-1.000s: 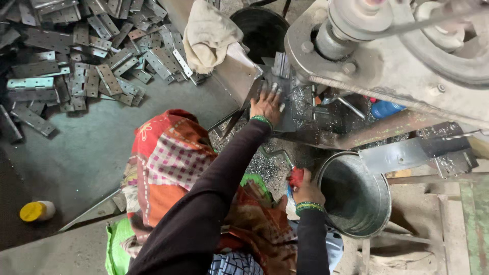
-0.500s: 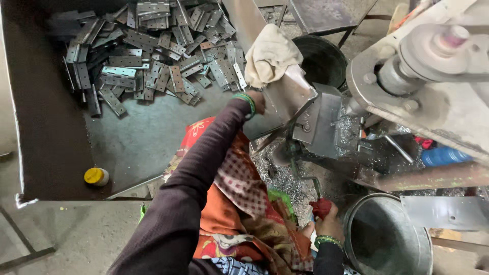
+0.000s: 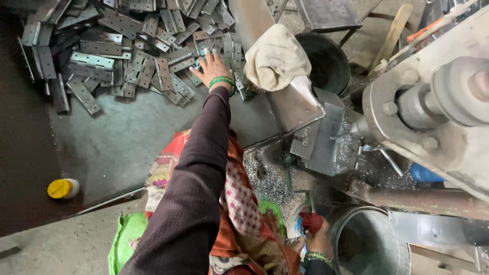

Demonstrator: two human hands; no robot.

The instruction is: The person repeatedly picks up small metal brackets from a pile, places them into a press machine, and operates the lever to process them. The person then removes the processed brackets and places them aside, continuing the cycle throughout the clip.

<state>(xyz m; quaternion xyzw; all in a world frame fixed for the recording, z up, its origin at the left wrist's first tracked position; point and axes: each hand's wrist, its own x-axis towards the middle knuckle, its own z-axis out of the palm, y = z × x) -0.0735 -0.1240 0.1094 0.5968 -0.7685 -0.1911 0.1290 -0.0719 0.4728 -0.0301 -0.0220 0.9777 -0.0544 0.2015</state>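
View from above, a person's left hand stretched out, fingers spread flat on a heap of grey metal hinge plates in a tray, right hand low down, closed around a red-wrapped handle, beside a metal bucket.

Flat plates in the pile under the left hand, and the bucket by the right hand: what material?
Flat plates: likely bare steel, dull grey with punched holes and hinge-like shapes; some look lightly plated. The left hand rests on them.
Bucket: looks like galvanised or tinned sheet metal, pale matte grey with a rolled rim. The right hand beside it grips something red, probably cloth.
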